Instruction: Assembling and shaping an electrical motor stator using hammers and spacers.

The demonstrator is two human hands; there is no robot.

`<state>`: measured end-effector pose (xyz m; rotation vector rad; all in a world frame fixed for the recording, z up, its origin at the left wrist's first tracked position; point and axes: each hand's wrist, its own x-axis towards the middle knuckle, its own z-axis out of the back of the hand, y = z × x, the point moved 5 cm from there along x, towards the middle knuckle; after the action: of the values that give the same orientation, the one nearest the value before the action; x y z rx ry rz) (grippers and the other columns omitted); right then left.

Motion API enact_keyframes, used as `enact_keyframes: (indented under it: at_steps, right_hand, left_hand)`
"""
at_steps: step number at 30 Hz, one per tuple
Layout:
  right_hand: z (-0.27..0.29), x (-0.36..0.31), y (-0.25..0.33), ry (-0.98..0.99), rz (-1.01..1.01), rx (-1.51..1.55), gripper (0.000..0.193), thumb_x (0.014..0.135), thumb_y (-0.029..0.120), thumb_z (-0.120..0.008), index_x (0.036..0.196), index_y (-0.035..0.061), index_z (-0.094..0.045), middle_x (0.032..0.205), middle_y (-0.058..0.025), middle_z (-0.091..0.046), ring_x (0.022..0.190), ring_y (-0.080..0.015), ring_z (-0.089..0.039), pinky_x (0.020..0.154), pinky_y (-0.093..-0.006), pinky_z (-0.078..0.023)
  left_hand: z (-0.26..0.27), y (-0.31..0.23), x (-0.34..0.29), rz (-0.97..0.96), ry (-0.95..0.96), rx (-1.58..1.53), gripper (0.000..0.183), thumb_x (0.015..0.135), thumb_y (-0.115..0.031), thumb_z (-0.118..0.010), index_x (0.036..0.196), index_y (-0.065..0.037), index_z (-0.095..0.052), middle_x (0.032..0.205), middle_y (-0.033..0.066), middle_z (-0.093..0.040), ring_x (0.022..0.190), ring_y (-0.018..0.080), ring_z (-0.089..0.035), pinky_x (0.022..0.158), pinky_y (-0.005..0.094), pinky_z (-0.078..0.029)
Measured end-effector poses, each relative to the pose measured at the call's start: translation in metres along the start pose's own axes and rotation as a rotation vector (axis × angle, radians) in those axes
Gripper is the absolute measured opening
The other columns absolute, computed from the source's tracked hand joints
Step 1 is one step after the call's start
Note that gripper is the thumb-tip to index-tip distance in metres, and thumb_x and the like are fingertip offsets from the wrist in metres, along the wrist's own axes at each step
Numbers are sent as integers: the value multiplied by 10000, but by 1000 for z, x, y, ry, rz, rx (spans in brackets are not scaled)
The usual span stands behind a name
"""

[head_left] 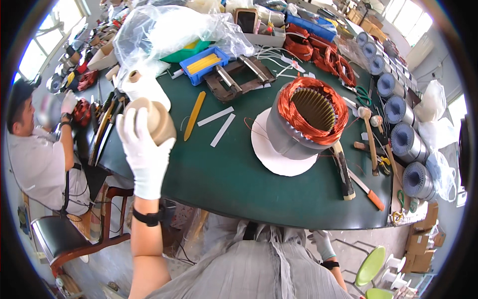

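Gripping a beige roll (162, 123), the left hand (143, 152) is half curled.

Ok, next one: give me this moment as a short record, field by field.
Left hand: white-gloved, gripping a tan roll; lifted or resting unclear
Right hand: gloved, low beyond the near edge of the green table; grip unclear
Right of centre: grey cylinder with copper windings, on a white disc
Between roll and cylinder: yellow strip, two white strips
Far left: co-worker
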<state>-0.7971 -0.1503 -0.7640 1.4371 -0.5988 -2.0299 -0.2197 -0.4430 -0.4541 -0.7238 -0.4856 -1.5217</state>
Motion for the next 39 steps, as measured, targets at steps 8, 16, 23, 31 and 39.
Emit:
enact_keyframes:
  at_steps: [8,16,23,31,39]
  right_hand:
    - [-3,-104,149,506,322,-24,306,1091,161,-492,1229,-41,-675,1150,-129,-730,1029,-227,-717,884,-348,-572]
    - [-6,-91,365,-266,1061,-630,236,947,118,-653,1163,25,-672,1088,-153,-683,1054,-363,-647,965,-432,-507]
    - [55,-19,383,-381,1058,-747,307,965,164,-638,1233,15,-653,1184,-170,-687,1086,-340,-664,948,-429,-531]
    - [-6,35,458,123,845,180,453,1118,351,-450,1331,-17,-607,1258,-111,-690,1185,-147,-617,1037,-280,-459]
    - [-36,55,452,329,557,468,436,1124,340,-470,1430,52,-585,1357,-44,-658,1187,-118,-590,1045,-289,-472]
  left_hand:
    - [-6,24,19,-90,43,109,933,694,-100,-905,1498,-37,-435,1555,227,-423,1466,464,-355,1229,577,-300]
    - [-51,-131,24,-427,448,-623,489,976,-178,-652,1407,25,-545,1459,250,-520,1387,420,-483,1170,474,-375]
    - [-149,-169,24,417,959,-1396,460,1154,-337,-417,1411,20,-553,1284,84,-658,1229,187,-580,1097,326,-423]
    - [-205,-161,4,328,774,-1466,352,1129,-238,-469,1304,19,-634,1217,29,-699,1101,123,-611,1006,293,-474]
    - [-185,-185,-11,623,617,-1595,320,1070,-124,-477,1285,54,-634,1241,90,-702,1088,178,-660,981,336,-525]
